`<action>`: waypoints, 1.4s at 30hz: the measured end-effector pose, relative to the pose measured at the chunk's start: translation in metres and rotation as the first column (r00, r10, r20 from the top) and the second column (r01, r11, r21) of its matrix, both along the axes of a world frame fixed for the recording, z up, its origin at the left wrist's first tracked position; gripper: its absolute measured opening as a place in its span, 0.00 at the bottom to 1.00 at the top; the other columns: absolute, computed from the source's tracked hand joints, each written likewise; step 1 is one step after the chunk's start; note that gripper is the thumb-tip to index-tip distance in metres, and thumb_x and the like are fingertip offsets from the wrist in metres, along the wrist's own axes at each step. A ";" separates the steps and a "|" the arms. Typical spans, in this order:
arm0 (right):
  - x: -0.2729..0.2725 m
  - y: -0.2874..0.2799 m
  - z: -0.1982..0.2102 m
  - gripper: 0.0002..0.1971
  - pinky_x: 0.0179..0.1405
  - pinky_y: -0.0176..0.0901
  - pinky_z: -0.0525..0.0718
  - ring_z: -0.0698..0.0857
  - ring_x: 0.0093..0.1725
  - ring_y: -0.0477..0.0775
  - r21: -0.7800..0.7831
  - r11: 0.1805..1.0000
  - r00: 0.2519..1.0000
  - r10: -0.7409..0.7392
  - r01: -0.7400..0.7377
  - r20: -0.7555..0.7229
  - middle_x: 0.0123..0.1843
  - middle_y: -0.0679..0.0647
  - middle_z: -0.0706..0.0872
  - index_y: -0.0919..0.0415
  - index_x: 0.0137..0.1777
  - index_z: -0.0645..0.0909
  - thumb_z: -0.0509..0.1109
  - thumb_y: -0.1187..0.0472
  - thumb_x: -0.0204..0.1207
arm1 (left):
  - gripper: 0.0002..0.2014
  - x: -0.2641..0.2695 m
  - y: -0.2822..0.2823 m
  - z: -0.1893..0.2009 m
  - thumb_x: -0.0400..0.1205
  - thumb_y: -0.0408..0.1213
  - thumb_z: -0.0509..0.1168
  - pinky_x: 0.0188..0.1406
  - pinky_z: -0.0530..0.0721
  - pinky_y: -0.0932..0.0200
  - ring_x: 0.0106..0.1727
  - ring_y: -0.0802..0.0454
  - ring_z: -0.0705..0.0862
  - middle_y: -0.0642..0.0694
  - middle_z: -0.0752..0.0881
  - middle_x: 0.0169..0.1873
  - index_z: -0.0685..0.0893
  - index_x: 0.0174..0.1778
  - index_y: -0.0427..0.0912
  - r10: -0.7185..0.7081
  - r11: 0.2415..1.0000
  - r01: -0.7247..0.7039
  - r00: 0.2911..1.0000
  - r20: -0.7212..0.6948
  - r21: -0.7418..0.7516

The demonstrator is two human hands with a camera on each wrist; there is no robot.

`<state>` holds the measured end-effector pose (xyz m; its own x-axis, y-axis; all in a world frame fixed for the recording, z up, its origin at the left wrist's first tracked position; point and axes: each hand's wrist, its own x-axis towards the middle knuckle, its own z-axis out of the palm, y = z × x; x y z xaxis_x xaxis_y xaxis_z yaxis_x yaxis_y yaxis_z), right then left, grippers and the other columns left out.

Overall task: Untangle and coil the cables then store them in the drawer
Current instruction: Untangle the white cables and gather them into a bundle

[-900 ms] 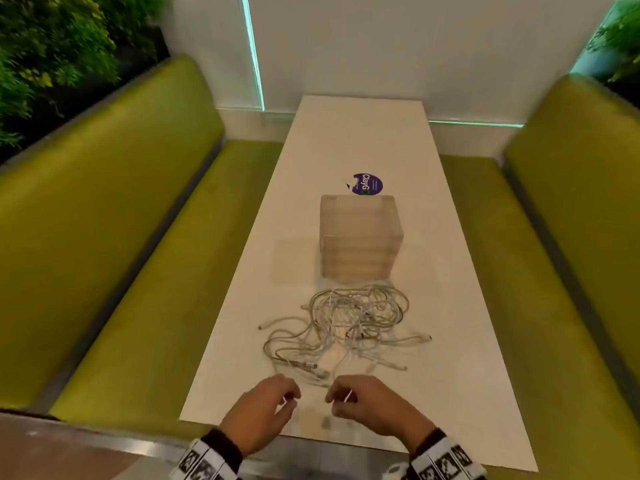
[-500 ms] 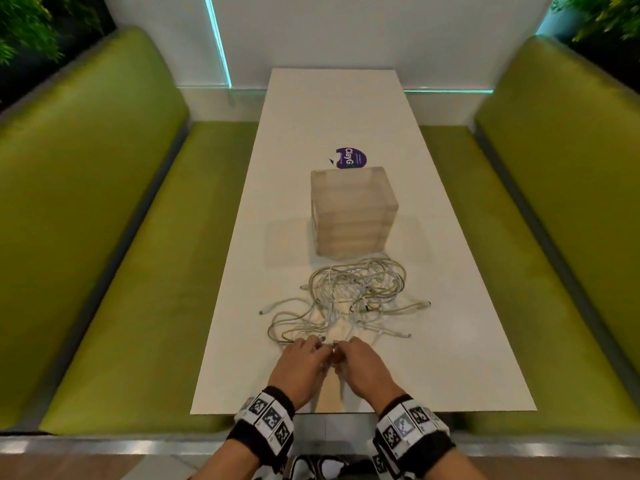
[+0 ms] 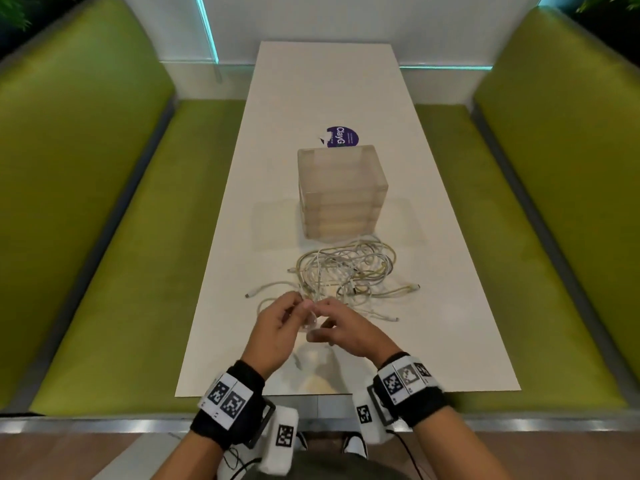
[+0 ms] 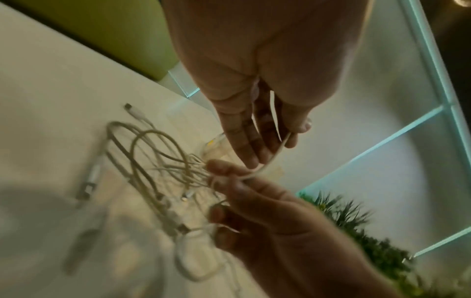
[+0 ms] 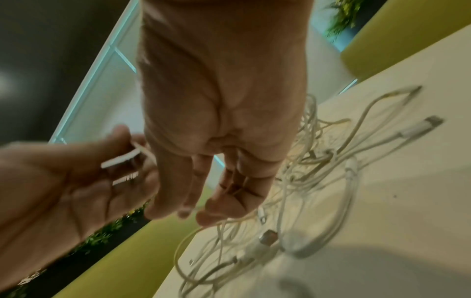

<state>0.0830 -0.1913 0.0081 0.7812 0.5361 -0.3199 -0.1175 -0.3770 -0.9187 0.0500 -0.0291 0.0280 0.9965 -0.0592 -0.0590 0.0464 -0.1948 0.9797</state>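
Observation:
A tangle of white cables (image 3: 346, 271) lies on the white table (image 3: 450, 323), just in front of a translucent drawer unit (image 3: 341, 192) whose drawers are closed. My two hands meet over the near edge of the tangle. The left hand (image 3: 300, 307) pinches one white cable (image 4: 270, 161) between thumb and fingers. The right hand (image 3: 321, 322) pinches the same strand close by, lifted a little off the table. In the right wrist view, a short white cable end (image 5: 119, 159) lies against the fingers of the left hand (image 5: 76, 181). Loose plugs (image 5: 420, 127) stick out of the pile.
Green bench seats (image 3: 121, 271) run along both long sides of the table. A purple round sticker (image 3: 341, 136) lies behind the drawer unit. The table's near edge (image 3: 346, 394) is just below my wrists. Plants stand behind the benches.
Both hands moved forward from the table's near edge to the tangle and took hold of a cable strand, lifting it slightly. The head view has tilted down.

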 end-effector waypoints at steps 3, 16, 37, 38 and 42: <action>0.000 0.009 -0.006 0.05 0.41 0.29 0.78 0.81 0.39 0.30 0.081 0.996 0.999 0.039 -0.041 0.023 0.48 0.27 0.80 0.68 0.46 0.82 0.75 0.67 0.73 | 0.16 0.001 -0.012 0.017 0.86 0.47 0.59 0.52 0.85 0.43 0.43 0.34 0.85 0.39 0.87 0.36 0.82 0.41 0.39 0.072 0.977 -0.068 0.997 0.015 -0.202; 0.039 -0.042 -0.012 0.07 0.36 0.35 0.77 0.80 0.30 0.40 -0.112 0.991 0.985 -0.047 0.067 0.167 0.37 0.46 0.82 0.55 0.41 0.80 0.66 0.61 0.81 | 0.12 0.009 0.038 0.042 0.83 0.45 0.55 0.23 0.64 0.64 0.20 0.57 0.62 0.52 0.71 0.22 0.76 0.38 0.43 0.352 0.717 -0.315 0.934 -0.068 -0.622; 0.021 -0.001 0.019 0.13 0.25 0.36 0.67 0.68 0.23 0.48 0.222 0.945 0.964 -0.260 0.240 0.063 0.23 0.55 0.71 0.71 0.38 0.80 0.65 0.62 0.81 | 0.17 0.010 -0.039 0.003 0.87 0.48 0.52 0.57 0.80 0.64 0.63 0.52 0.83 0.50 0.86 0.62 0.79 0.64 0.45 0.128 0.941 -0.168 0.980 -0.149 -0.295; 0.019 0.000 0.019 0.14 0.25 0.36 0.68 0.68 0.24 0.48 0.202 0.956 0.970 -0.231 0.211 0.080 0.23 0.55 0.72 0.72 0.39 0.79 0.65 0.61 0.81 | 0.17 0.012 -0.041 0.002 0.88 0.46 0.51 0.57 0.81 0.60 0.64 0.49 0.84 0.48 0.86 0.62 0.79 0.60 0.39 0.153 0.928 -0.185 0.981 -0.123 -0.324; 0.018 -0.003 0.014 0.15 0.28 0.31 0.73 0.75 0.26 0.45 -0.009 0.997 0.987 -0.070 0.073 0.147 0.28 0.48 0.77 0.68 0.44 0.81 0.65 0.54 0.82 | 0.15 0.019 -0.034 0.009 0.90 0.40 0.48 0.58 0.82 0.47 0.62 0.44 0.84 0.45 0.91 0.42 0.73 0.41 0.40 0.195 0.789 -0.251 0.968 -0.159 -0.561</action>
<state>0.1014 -0.1943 0.0219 0.8563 0.4733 -0.2066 -0.0093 -0.3859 -0.9225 0.0691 -0.0634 0.0371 0.9784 0.1131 -0.1731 0.1096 0.4265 0.8978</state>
